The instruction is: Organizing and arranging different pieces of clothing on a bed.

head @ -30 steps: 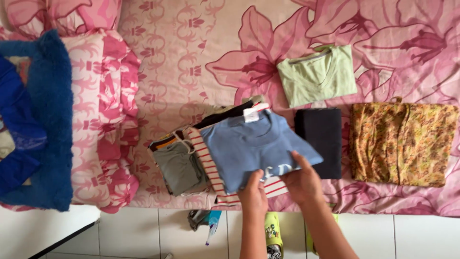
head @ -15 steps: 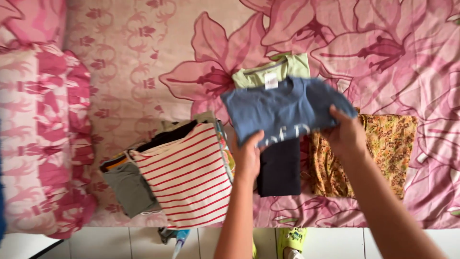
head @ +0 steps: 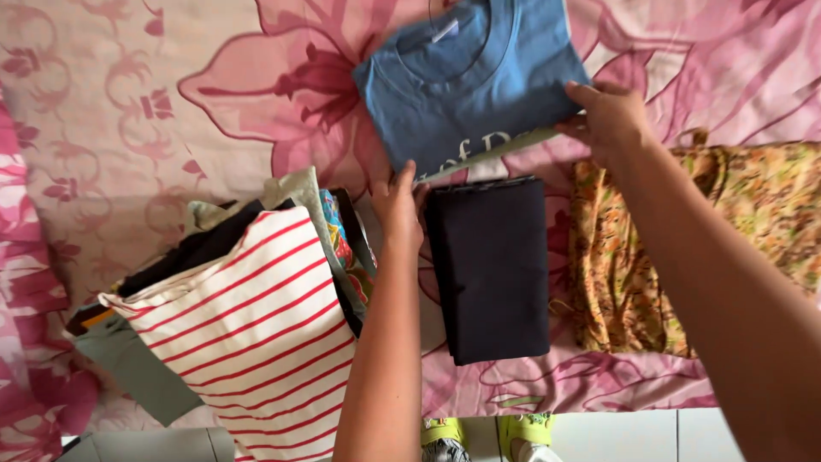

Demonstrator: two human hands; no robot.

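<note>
A folded blue t-shirt (head: 466,81) lies at the top of the bed, on top of a pale green garment whose edge shows beneath it (head: 505,145). My left hand (head: 398,201) grips the blue shirt's near left edge. My right hand (head: 609,120) holds its near right corner. Below them lies a folded black garment (head: 494,265). A folded yellow floral cloth (head: 676,248) sits to the right, partly under my right forearm.
A stack of folded clothes topped by a red-and-white striped shirt (head: 256,334) stands at the lower left. The pink floral bedsheet (head: 137,128) covers the bed. White floor tiles (head: 633,436) and green slippers (head: 530,438) show at the bottom edge.
Both hands carried the blue t-shirt from the striped stack up and right, and set it down over the pale green garment. The view shifted closer and rightward.
</note>
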